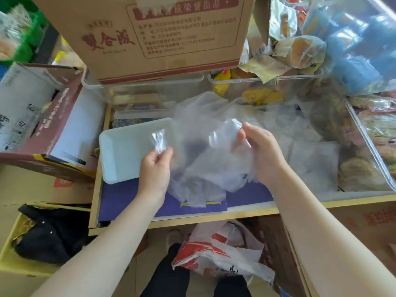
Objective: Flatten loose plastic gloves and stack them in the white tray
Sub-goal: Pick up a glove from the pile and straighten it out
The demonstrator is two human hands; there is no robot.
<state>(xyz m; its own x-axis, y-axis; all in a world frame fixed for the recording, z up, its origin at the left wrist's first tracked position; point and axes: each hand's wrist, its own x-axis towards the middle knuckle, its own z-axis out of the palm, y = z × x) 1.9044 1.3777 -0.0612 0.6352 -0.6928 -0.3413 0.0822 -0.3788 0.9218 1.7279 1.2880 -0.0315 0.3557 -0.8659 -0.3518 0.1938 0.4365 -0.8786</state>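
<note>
Clearly the clear plastic glove (205, 151) stretches nine-to-three between both pinching hands, left hand (155, 166) nearer the white tray (120, 151) at nine o'clock, right hand (260, 153) opposite.

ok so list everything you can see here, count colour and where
clear thin plastic glove: one, held up between both hands
loose clear plastic gloves: pile, count unclear, behind the held one
white rectangular foam tray: one, left on purple mat, looks bare
purple flat mat: one, under tray
brown printed cardboard box: one, top centre
clear plastic bins: at least two, back, holding packaged food
red-and-white plastic bag: one, on floor
left hand: pinching glove edge
right hand: pinching glove's other edge
</note>
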